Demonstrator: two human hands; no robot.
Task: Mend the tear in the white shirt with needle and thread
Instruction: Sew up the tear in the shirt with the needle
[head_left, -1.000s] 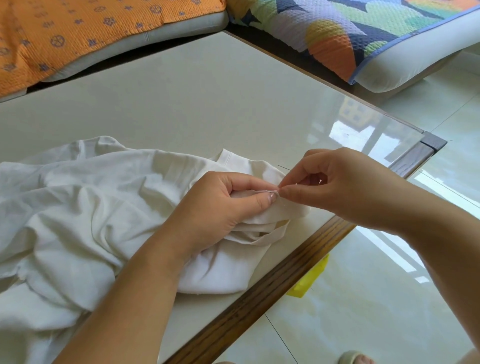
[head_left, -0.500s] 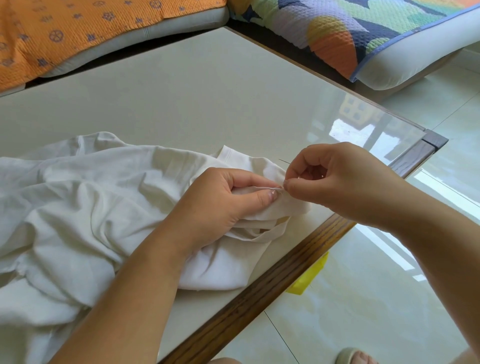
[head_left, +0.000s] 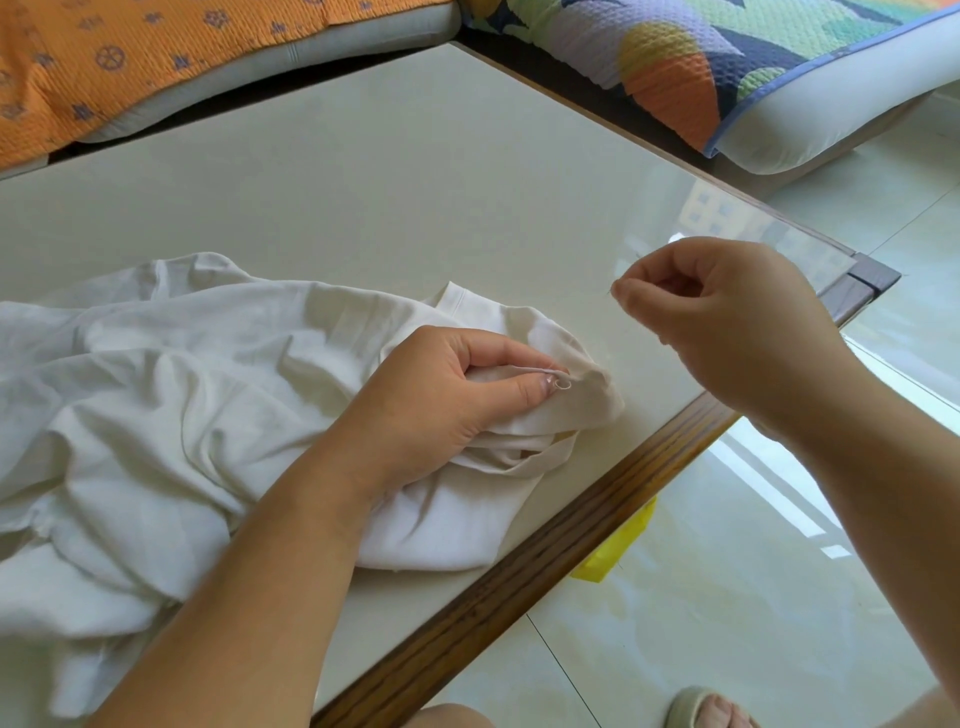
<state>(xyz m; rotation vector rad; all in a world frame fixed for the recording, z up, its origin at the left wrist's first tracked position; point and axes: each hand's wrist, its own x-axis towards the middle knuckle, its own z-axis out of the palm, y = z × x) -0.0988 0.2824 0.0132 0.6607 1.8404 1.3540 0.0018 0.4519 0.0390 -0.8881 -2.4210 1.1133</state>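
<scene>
Glossy table (head_left: 363, 182), white shirt (head_left: 156, 415) pinched by left fingers (head_left: 498, 358), right fingers (head_left: 640, 300) pinching needle (head_left: 611, 294), apart from shirt

A home living room: a glass-topped tabletop (head_left: 363, 182) with a wooden edge (head_left: 519, 571) stands on glossy pale floor tiles (head_left: 727, 597), flanked by sofa cushions under an orange patterned cover (head_left: 130, 62) and a multicoloured quilted cover (head_left: 701, 67); a slippered foot (head_left: 696, 709) shows below.
</scene>
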